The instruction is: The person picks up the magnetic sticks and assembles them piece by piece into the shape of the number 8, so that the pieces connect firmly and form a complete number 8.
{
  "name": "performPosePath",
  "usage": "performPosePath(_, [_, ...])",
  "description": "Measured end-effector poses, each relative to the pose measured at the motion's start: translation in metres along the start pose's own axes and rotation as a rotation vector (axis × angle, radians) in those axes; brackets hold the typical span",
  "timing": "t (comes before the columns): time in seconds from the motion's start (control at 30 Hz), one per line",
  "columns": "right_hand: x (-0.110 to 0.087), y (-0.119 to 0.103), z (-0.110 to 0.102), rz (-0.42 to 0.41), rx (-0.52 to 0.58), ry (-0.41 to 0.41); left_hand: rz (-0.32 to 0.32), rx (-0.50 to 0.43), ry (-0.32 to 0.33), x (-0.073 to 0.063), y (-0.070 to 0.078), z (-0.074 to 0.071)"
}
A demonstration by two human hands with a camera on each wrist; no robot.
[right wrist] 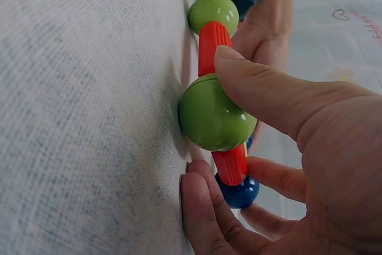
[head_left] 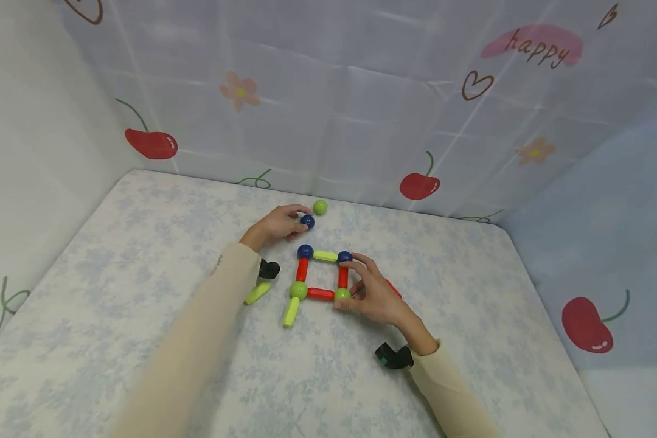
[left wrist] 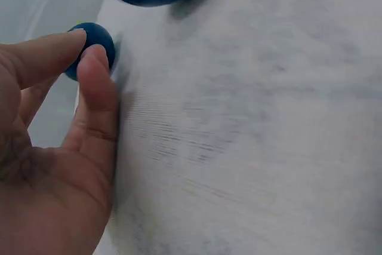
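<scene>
Near the table's back edge my left hand (head_left: 281,224) pinches a loose blue ball (head_left: 307,222) between thumb and fingers; the left wrist view shows this ball (left wrist: 89,49) too. A flat square of rods and balls lies in front of it. Its back corners are a blue ball (head_left: 305,252) and another blue ball beside my right fingers; its front corners are a green ball (head_left: 298,290) and a second green ball (right wrist: 215,114). My right hand (head_left: 376,296) grips the square's right side, thumb on that second green ball. Red rods (head_left: 320,294) and a yellow-green rod (head_left: 325,256) link the corners.
A loose green ball (head_left: 320,207) sits by the back edge. One yellow-green rod (head_left: 291,312) sticks out frontward from the square. Another yellow-green rod (head_left: 258,293) lies under the left forearm's edge. A red piece (head_left: 394,288) shows partly behind my right hand. Curtains hang behind the table.
</scene>
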State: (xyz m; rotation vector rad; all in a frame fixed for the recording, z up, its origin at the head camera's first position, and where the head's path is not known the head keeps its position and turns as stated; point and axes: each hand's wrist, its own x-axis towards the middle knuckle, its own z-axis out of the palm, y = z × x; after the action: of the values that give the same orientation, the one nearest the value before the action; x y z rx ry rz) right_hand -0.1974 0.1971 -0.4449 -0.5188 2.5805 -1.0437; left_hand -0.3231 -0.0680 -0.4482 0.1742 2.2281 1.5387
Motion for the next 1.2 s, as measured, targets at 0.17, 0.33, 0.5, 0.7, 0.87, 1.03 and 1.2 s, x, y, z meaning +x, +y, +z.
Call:
performPosePath(0.17, [0.001,-0.001,0.001,0.008,-0.005,0.005,0.038,0.185,0.022,-0.004,0.004,0.005])
performPosePath(0.33, [0.001,-0.001,0.005,0.02,0.003,0.003,0.078,0.253,0.053,-0.016,0.003,0.006])
performPosePath(0.5, [0.001,0.0,0.007,0.025,0.008,0.006,0.177,0.221,0.04,-0.035,0.001,0.001])
performPosePath(0.7, [0.0,0.001,0.008,0.011,0.02,-0.002,0.313,0.129,-0.073,-0.082,0.003,-0.006])
performPosePath(0.87, [-0.001,-0.001,0.005,0.014,0.016,0.002,0.297,0.024,-0.235,-0.125,-0.004,-0.007])
performPosePath(1.03, [0.001,-0.002,0.002,0.012,0.011,0.009,0.296,0.022,-0.341,-0.158,-0.019,-0.003])
performPosePath(1.2, [0.001,-0.002,0.0,0.018,0.001,-0.001,0.337,0.071,-0.361,-0.177,-0.037,0.011])
